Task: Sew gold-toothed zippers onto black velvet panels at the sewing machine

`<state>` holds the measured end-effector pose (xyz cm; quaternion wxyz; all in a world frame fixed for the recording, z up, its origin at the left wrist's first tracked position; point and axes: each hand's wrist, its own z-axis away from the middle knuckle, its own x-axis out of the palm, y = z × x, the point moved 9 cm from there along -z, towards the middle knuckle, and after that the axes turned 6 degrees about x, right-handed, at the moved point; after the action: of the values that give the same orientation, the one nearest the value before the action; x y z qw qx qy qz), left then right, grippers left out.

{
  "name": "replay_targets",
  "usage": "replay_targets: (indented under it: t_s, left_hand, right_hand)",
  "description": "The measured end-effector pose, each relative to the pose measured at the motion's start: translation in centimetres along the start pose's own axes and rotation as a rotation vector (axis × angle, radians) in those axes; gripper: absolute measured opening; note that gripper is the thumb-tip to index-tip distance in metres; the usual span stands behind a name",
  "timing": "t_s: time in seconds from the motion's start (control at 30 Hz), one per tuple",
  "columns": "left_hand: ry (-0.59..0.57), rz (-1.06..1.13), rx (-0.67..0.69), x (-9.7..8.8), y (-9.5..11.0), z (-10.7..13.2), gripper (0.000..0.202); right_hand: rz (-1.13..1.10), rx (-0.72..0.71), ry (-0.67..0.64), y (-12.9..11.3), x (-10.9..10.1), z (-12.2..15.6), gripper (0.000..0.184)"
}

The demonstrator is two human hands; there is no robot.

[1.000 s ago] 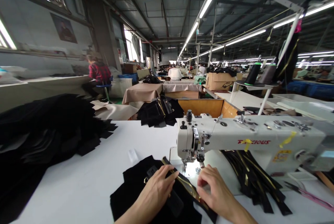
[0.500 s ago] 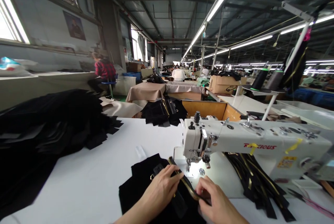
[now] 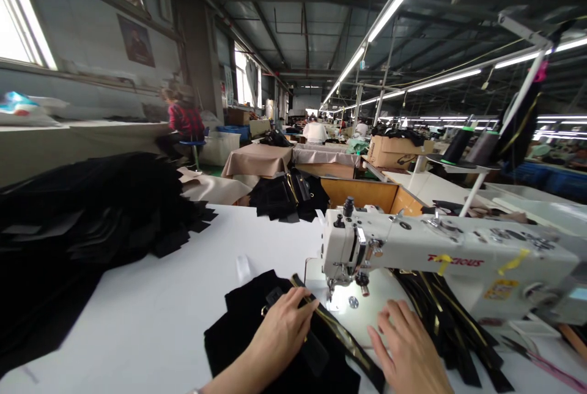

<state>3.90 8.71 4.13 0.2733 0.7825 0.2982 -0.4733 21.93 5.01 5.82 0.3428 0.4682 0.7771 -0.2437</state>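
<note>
Two bare hands work at the near edge of a smooth white desk (image 3: 137, 314); the left hand (image 3: 279, 336), fingers together, lies on a matte black fabric panel (image 3: 236, 336) and touches a narrow black strip with a glinting gold edge (image 3: 343, 339), though whether it grips I cannot tell; the right hand (image 3: 408, 345) is open wide, fingers spread and empty, just right of that diagonal strip, over the sewing bed. The strip's far end lies near the steel presser foot (image 3: 332, 289) of a white cast-metal sewing machine (image 3: 440, 253); right of it sprawls a pile of long black gold-edged strips (image 3: 452, 327); left, a soft heap of jagged black fabric pieces (image 3: 77, 216) covers the desk; pink-handled scissors (image 3: 545, 360) lie far right; beyond, a person in a red plaid shirt (image 3: 183, 122) sits on a stool.
</note>
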Motion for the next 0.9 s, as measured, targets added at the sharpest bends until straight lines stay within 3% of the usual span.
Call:
replay_targets:
  t_s: [0.07, 0.2, 0.37, 0.47, 0.6, 0.73, 0.9]
  left_hand:
    - [0.009, -0.092, -0.054, 0.8, 0.1, 0.1, 0.041]
    - [0.005, -0.233, -0.082, 1.3, 1.5, 0.5, 0.038]
    - [-0.179, -0.038, 0.164, -0.4, 4.8, 0.2, 0.044]
    - [-0.184, 0.097, 0.287, -1.4, 6.0, 0.0, 0.045]
    - [-0.089, 0.130, 0.298, 0.7, 6.1, 0.3, 0.055]
    - [-0.080, 0.060, 0.256, 3.7, 5.9, 0.8, 0.051]
    - [-0.097, 0.104, 0.274, 4.1, 5.7, 0.2, 0.048]
  right_hand:
    - [-0.051, -0.066, -0.028, -1.3, 0.9, 1.2, 0.014]
    - [-0.103, -0.154, -0.052, -3.4, 2.9, 2.7, 0.049]
    - [-0.374, -0.080, -0.262, -0.9, 3.6, -0.3, 0.052]
    - [-0.454, -0.079, -0.320, 0.0, 3.0, -2.4, 0.048]
    - [-0.334, 0.053, -0.235, 0.2, 3.0, -2.7, 0.042]
    - [-0.282, 0.009, -0.185, -1.6, 3.8, -1.6, 0.044]
    - [-0.292, -0.055, -0.141, 0.0, 5.2, -1.4, 0.038]
